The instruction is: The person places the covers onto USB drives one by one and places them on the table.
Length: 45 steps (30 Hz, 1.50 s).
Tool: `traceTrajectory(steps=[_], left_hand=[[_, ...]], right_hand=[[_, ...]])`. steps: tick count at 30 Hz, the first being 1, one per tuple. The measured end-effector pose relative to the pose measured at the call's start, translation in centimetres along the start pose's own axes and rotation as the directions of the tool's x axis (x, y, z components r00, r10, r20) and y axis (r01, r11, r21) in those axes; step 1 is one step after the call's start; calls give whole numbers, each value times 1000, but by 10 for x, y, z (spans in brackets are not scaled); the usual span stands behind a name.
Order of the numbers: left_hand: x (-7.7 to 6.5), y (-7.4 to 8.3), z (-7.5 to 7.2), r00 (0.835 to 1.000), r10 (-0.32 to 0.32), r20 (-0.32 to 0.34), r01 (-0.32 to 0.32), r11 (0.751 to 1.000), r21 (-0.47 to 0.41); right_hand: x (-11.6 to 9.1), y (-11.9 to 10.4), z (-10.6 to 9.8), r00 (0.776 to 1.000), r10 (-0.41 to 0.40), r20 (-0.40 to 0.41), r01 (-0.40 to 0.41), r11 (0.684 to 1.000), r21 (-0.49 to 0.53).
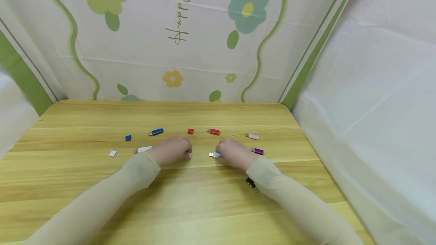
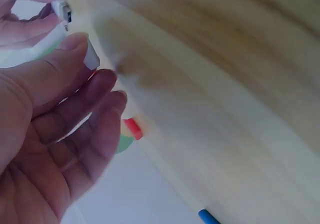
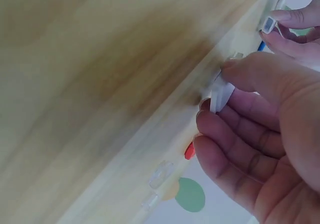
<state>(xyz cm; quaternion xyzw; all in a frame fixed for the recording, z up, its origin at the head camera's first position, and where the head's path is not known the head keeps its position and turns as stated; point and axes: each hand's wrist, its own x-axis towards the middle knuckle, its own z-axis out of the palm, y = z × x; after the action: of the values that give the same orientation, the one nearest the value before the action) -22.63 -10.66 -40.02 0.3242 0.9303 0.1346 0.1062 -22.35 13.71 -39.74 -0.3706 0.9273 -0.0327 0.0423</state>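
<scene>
My left hand [image 1: 173,150] pinches a small white cap [image 2: 91,58] between thumb and fingers, close over the wooden table [image 1: 190,199]. Across a short gap, my right hand [image 1: 235,154] grips a white USB flash drive [image 3: 220,93] by its body. The drive's bare metal plug [image 1: 211,154] points left toward the cap. In the right wrist view, the cap's hollow end [image 3: 269,25] faces the drive. Cap and drive are apart. Behind the hands lie a red cap [image 1: 190,131] and a red flash drive [image 1: 214,131].
Left: a blue flash drive [image 1: 156,132], blue cap [image 1: 128,138], white flash drive [image 1: 143,149] and white cap [image 1: 113,154]. Right: a pink flash drive [image 1: 253,136], clear cap [image 1: 234,134] and purple flash drive [image 1: 257,151]. A black object [image 1: 250,182] shows beside the right sleeve. A printed curtain [image 1: 204,56] hangs behind.
</scene>
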Motion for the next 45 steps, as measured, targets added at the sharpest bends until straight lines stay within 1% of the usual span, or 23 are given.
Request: traceTrajectory(steps=[1,4,6,8,12,14,17,19,22,25,26,29,32,35,38,40,45], left_hand=[[-2,0,0,1000,17,-9,-17,1000,-14],[-9,0,-2,995,92,-50,-94,995,-46],[-16,1,-3,984,153,-88,-156,987,-31],[-25,4,-4,967,217,-132,-220,975,-14],[-45,11,-4,941,279,-190,-280,960,22],[-57,15,-4,938,279,-204,-282,959,15],[-76,23,-2,932,288,-222,-287,957,40],[-86,29,0,919,305,-252,-299,952,64],[-99,37,4,881,351,-318,-334,936,109],[-111,46,7,851,373,-369,-350,928,130],[-113,49,8,839,385,-385,-357,923,145],[-119,57,10,809,411,-420,-358,912,201],[-121,63,12,769,454,-450,-366,890,272],[-122,67,12,744,479,-466,-373,876,305],[-123,68,13,735,486,-473,-379,873,308],[-123,70,14,733,484,-479,-376,874,309],[-124,70,16,726,482,-490,-372,875,309]], right_hand=[[-2,-1,-1,1000,-6,-3,6,1000,-1],[-9,-3,-3,999,-22,-28,22,1000,1],[-16,-6,-5,998,-33,-53,33,999,14],[-23,-9,-7,996,-41,-78,44,999,32],[-37,-18,-11,986,-80,-146,91,993,74],[-44,-23,-12,976,-117,-185,134,988,83],[-52,-30,-11,952,-183,-244,208,975,80],[-57,-36,-11,936,-218,-275,247,966,74],[-64,-43,-10,918,-255,-304,284,957,54],[-68,-49,-9,901,-289,-322,317,948,36],[-70,-52,-8,895,-302,-327,328,944,29],[-72,-57,-6,876,-335,-348,364,931,20],[-75,-63,-6,859,-359,-365,391,920,14],[-78,-68,-7,847,-378,-374,410,912,5],[-80,-72,-8,838,-391,-381,421,907,-6],[-82,-74,-9,832,-396,-388,428,904,-4],[-84,-80,-9,828,-403,-390,441,897,9]])
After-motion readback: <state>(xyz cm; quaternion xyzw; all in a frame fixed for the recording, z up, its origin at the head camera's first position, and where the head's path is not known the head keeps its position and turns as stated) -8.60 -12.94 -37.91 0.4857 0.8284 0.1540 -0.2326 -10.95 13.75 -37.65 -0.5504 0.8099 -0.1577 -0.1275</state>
